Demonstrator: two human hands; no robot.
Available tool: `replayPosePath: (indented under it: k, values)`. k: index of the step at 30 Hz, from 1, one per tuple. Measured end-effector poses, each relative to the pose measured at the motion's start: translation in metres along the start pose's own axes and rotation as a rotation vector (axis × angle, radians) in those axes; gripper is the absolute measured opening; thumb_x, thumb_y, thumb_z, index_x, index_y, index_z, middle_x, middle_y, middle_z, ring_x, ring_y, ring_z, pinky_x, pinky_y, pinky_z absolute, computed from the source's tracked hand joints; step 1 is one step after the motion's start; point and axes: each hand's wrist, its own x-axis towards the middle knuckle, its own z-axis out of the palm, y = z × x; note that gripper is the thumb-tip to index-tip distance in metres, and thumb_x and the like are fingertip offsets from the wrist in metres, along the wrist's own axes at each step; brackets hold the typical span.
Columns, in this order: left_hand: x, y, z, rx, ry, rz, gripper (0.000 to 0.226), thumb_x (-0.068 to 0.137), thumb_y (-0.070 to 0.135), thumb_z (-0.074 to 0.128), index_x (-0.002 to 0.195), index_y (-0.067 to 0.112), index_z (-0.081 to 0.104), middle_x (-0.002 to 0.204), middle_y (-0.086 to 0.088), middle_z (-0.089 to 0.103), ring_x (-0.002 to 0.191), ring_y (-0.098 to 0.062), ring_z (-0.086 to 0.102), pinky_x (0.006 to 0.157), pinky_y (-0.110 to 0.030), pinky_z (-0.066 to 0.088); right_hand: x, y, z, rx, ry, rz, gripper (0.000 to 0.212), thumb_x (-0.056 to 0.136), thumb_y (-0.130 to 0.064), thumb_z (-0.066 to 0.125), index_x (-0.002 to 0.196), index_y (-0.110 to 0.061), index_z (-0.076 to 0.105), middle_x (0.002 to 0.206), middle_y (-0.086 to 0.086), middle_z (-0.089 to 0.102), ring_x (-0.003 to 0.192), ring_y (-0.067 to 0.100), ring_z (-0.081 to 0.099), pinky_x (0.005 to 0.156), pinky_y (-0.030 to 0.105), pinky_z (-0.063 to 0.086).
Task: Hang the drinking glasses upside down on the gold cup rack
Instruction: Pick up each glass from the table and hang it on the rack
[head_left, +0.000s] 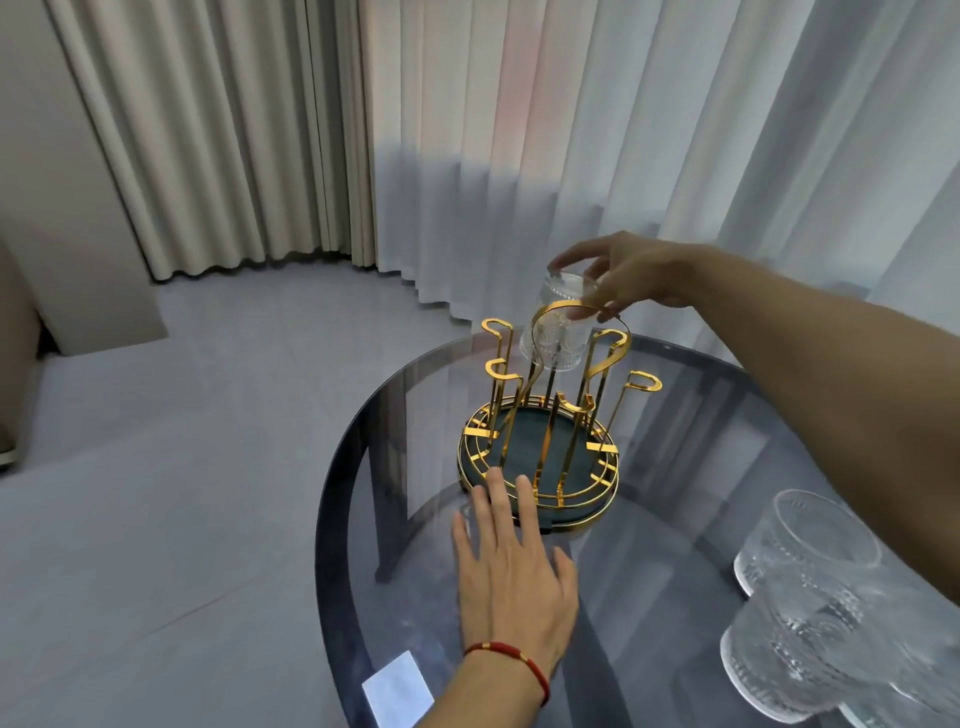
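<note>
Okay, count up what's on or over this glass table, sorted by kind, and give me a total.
Drinking glasses: 4, one upside down in the right hand, three upright at the near right.
Gold cup rack: 1, with the left hand beside its base.
White paper slip: 1.
Total: 6.
</note>
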Motion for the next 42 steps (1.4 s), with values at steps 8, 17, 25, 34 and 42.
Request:
replayPosePath:
  k: [8, 17, 25, 34, 42]
  values:
    - [0.0, 0.001, -0.001, -0.006, 0.012, 0.001, 0.078, 0.095, 0.054, 0.019, 0.155, 0.018, -0.014, 0.163, -0.017, -0.019, 0.151, -0.037, -0.009, 0.12, -0.059, 0.005, 0.02, 0.004, 0.011, -0.13, -0.202, -0.048, 0.071, 0.077, -0.004, 0.085, 0.137, -0.032, 0.061, 0.13, 0.002, 0.058, 0.116, 0.031, 0.059, 0.091, 0.041, 0.06]
    - [0.0, 0.002, -0.002, 0.03, -0.013, -0.002, 0.078, 0.095, 0.054, 0.016, 0.154, 0.019, -0.018, 0.164, -0.017, -0.018, 0.151, -0.037, -0.009, 0.121, -0.057, 0.002, 0.02, 0.0, 0.014, -0.17, -0.23, -0.046, 0.069, 0.078, 0.001, 0.082, 0.134, -0.032, 0.059, 0.136, 0.005, 0.058, 0.116, 0.033, 0.061, 0.087, 0.037, 0.06]
    - [0.0, 0.003, -0.003, 0.017, -0.039, -0.004, 0.078, 0.093, 0.054, 0.017, 0.156, 0.018, -0.013, 0.165, -0.016, -0.014, 0.152, -0.035, -0.004, 0.121, -0.057, 0.006, -0.018, 0.016, 0.009, -0.158, 0.035, -0.084, 0.043, 0.096, -0.003, 0.063, 0.137, -0.017, 0.061, 0.122, 0.012, 0.07, 0.103, 0.026, 0.069, 0.092, 0.044, 0.059]
    - [-0.01, 0.023, -0.038, 0.057, -0.108, -0.029, 0.078, 0.097, 0.045, 0.032, 0.155, 0.004, 0.0, 0.165, -0.023, -0.001, 0.149, -0.039, 0.012, 0.116, -0.055, 0.025, -0.197, 0.077, 0.047, -0.332, 0.517, -0.167, 0.023, 0.088, -0.02, 0.059, 0.101, -0.024, 0.077, 0.082, -0.004, 0.074, 0.078, 0.015, 0.069, 0.077, 0.035, 0.056]
    - [-0.064, 0.076, -0.083, -0.344, -0.119, 0.214, 0.06, 0.092, 0.035, 0.056, 0.146, 0.014, 0.037, 0.146, -0.007, 0.04, 0.132, -0.025, 0.038, 0.108, -0.039, 0.037, -0.325, 0.127, 0.122, -0.59, 0.586, 0.063, 0.048, 0.086, -0.061, 0.052, 0.105, -0.022, 0.071, 0.098, -0.002, 0.07, 0.094, 0.026, 0.062, 0.082, 0.044, 0.048]
